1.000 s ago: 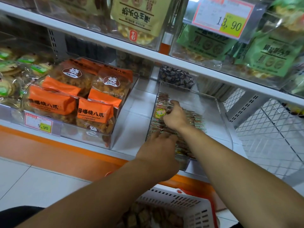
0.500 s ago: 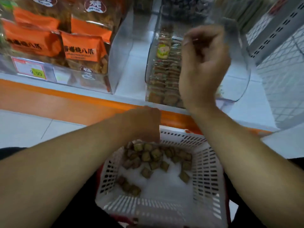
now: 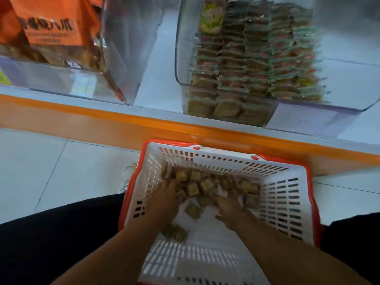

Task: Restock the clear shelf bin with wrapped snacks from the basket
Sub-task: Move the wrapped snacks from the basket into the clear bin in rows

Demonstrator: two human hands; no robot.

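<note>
A white basket with a red rim [image 3: 226,153] stands on the floor below the shelf. Several small brown wrapped snacks [image 3: 205,184] are heaped at its far end, and a few loose ones [image 3: 174,233] lie nearer me. My left hand [image 3: 164,200] reaches into the left side of the heap with fingers stretched out among the snacks. To the right, my right hand [image 3: 230,210] lies with fingers spread on the snacks. The clear shelf bin [image 3: 308,112] sits above, at the upper right. Rows of the same snacks [image 3: 257,58] fill its left part.
A second clear bin [image 3: 123,58] with orange packets [image 3: 51,27] stands on the shelf to the left. The orange shelf edge [image 3: 102,116] runs just beyond the basket. A shoe [image 3: 128,175] rests on the white floor tiles [image 3: 61,171] beside the basket.
Both hands have left the shelf bin and dropped into the basket. The view has tipped down from the shelves to the basket.
</note>
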